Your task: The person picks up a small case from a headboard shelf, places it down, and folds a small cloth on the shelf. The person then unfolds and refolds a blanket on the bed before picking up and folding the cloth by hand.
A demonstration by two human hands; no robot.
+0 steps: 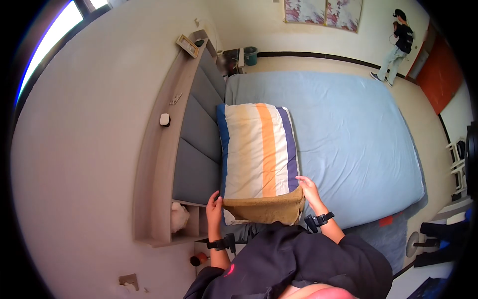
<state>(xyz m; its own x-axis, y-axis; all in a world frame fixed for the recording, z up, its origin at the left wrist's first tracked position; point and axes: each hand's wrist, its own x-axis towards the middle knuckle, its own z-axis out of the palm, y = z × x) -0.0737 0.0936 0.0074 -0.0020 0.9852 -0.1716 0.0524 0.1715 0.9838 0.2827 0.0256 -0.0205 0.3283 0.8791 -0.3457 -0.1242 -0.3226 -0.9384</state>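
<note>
A striped pillow (251,149), in white, beige, orange and blue, lies on the bed against the headboard. A brown cloth (264,208) covers its near end; part of that end is hidden by my body. My left hand (214,205) is at the pillow's near left corner, fingers raised and apart, between it and the headboard. At the near right corner, my right hand (307,189) has its fingers stretched out, touching the edge by the purple-blue stripe. Black bands with small devices circle both wrists.
A light blue sheet (353,134) covers the bed. The grey padded headboard (199,164) has a wooden ledge holding a frame (187,46) and a small white object (165,119). A person (400,45) stands by the far wall. White chairs (457,159) stand at the right.
</note>
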